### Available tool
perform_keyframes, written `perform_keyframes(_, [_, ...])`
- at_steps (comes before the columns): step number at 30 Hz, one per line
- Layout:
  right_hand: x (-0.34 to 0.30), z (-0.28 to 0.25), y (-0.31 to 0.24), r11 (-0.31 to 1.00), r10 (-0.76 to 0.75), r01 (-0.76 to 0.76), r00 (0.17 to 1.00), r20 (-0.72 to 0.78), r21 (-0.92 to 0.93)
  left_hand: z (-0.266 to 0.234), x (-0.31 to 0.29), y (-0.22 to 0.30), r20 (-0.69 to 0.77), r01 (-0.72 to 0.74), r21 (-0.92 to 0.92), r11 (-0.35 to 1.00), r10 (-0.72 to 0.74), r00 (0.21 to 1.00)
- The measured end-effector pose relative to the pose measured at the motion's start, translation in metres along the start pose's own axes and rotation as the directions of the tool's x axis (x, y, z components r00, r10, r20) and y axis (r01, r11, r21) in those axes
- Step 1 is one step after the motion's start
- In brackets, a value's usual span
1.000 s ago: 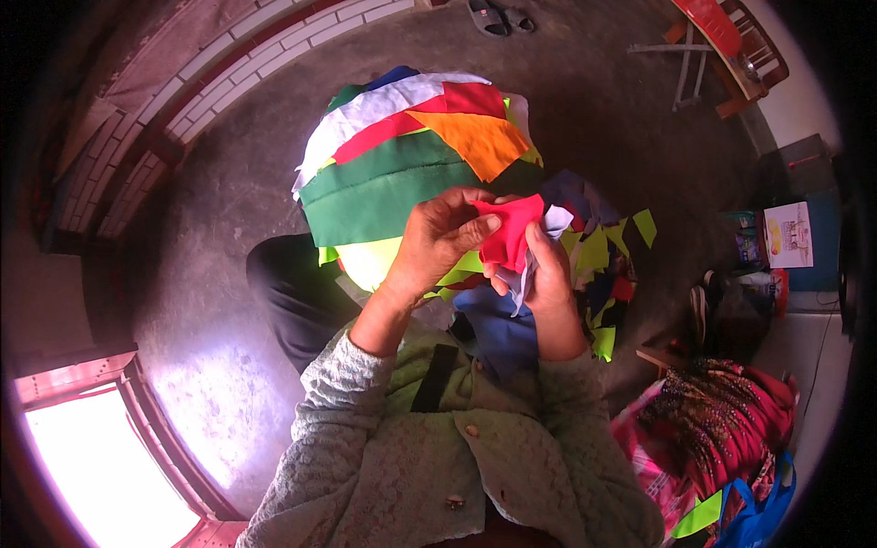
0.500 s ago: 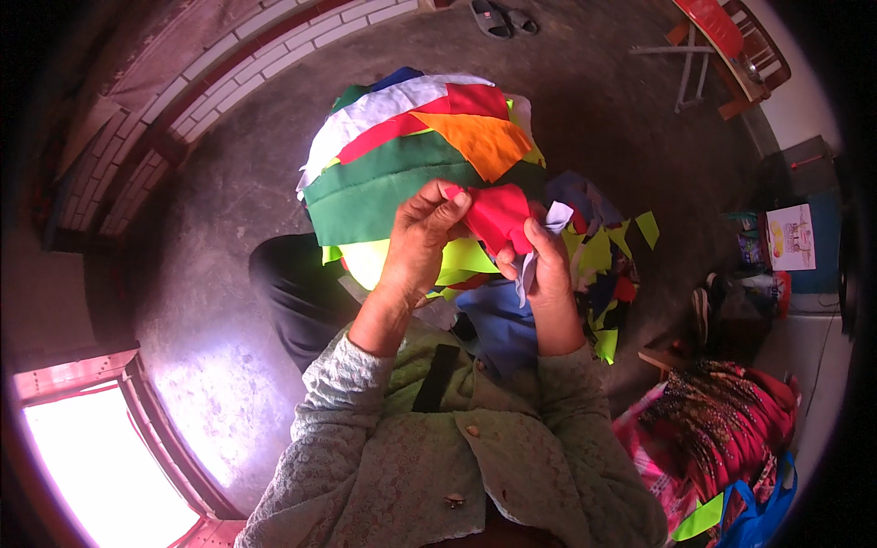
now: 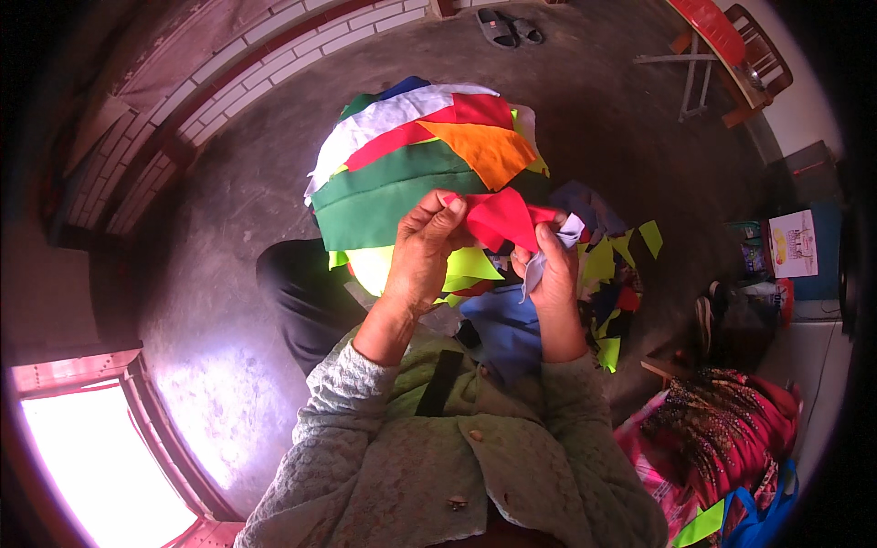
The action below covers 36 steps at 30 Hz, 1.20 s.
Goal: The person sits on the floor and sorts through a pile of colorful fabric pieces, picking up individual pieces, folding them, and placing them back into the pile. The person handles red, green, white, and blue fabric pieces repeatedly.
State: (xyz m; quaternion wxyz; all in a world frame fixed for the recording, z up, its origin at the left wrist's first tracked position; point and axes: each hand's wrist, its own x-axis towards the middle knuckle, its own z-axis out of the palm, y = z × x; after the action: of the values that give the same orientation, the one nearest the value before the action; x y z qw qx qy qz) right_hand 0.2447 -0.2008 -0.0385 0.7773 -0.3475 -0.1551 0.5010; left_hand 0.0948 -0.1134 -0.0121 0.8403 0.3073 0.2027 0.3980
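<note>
Stretched between my two hands is a red fabric scrap [image 3: 499,219]. My left hand [image 3: 426,247] pinches its left corner between thumb and fingers. On the other side my right hand [image 3: 551,274] grips the scrap's right end, and a pale lavender fabric scrap [image 3: 533,272] is bunched in the same fingers. Just beyond, a rounded bundle [image 3: 384,205] is covered with overlapping cloth pieces in green, white, red and orange. A bright yellow-green piece [image 3: 370,267] lies at its near side, partly behind my left hand.
Loose scraps [image 3: 598,262] in yellow-green, dark blue and red are heaped right of the bundle. Slippers [image 3: 498,29] lie on the floor at the far side. A red-topped table [image 3: 713,32] stands far right; patterned red cloth [image 3: 722,420] and a blue bag [image 3: 758,511] lie near right.
The red scrap is spread a little wider, and my right hand has shifted slightly right and nearer. The whole scene sits slightly lower in view.
</note>
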Motion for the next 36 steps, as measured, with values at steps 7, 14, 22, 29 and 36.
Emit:
perform_keyframes(7, [0.004,-0.006,0.001,0.999,-0.017,0.016,1.0,0.021,0.041,0.001,0.0,0.002,0.036,-0.028,-0.054,0.998,0.03,0.999])
perform_keyframes(14, [0.012,-0.043,-0.008,0.995,0.024,-0.035,0.994,0.109,0.095,0.005,0.004,0.043,-0.02,-0.426,0.081,0.901,0.429,0.903])
perform_keyframes(22, [0.018,-0.062,-0.007,0.996,0.063,-0.067,0.996,-0.067,-0.064,0.009,0.035,0.099,0.306,-0.536,0.775,0.334,0.545,0.781])
perform_keyframes(29, [0.016,-0.064,0.0,0.99,0.106,-0.116,0.987,-0.124,-0.083,-0.021,0.055,0.085,-0.041,-0.237,0.568,0.788,0.315,0.948])
perform_keyframes(36, [0.013,-0.059,0.005,0.985,0.077,-0.098,0.987,-0.143,-0.145,0.007,0.077,0.092,0.01,-0.314,0.284,0.906,0.325,0.946])
